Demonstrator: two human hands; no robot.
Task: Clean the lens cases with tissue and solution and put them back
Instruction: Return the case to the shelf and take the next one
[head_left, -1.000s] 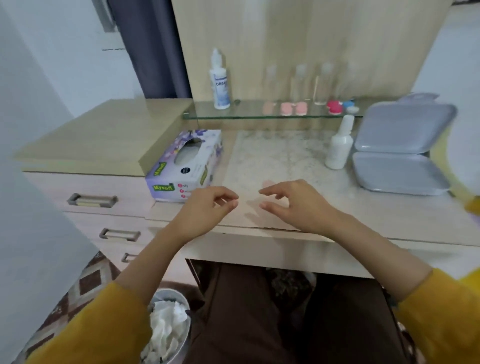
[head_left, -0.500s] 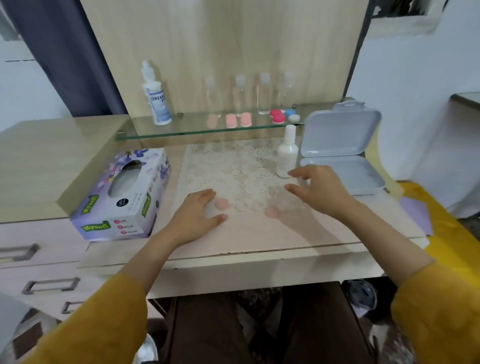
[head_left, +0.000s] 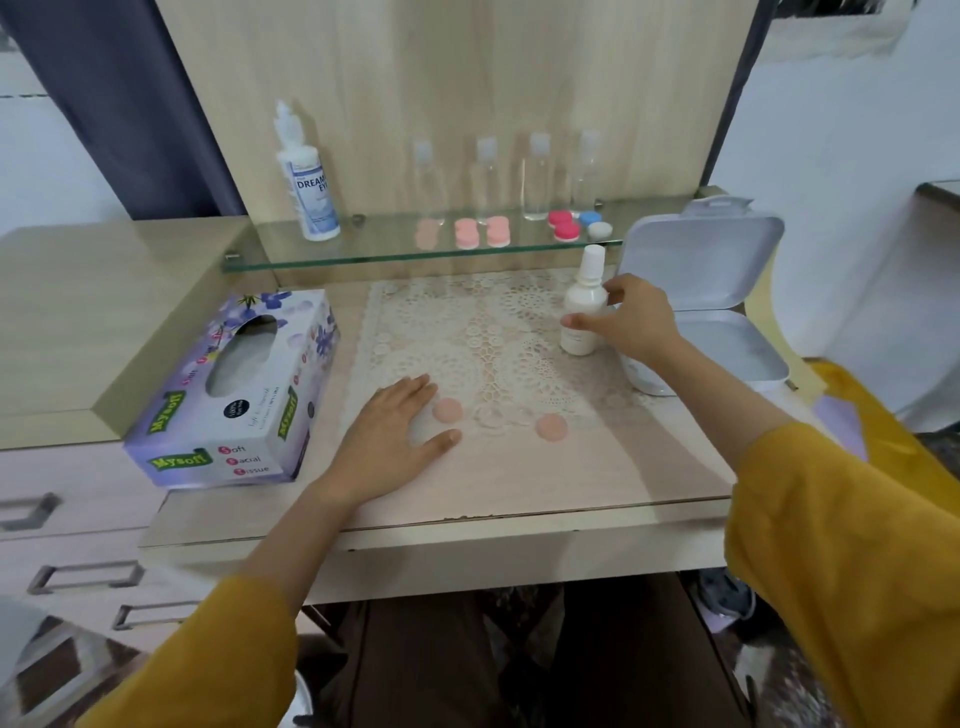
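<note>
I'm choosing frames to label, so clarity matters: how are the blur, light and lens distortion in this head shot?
Head view: light is soft and even, without hard shadows; the clear bottles look faint and smeared; tissue box print is legible; the right hand gripping the white bottle and the flat left hand are slightly soft; wide-angle warp bends the drawers at the left edge.

Loose mustard-yellow sleeves cover both arms to the forearm — plain cloth — with dark brown trousers.
</note>
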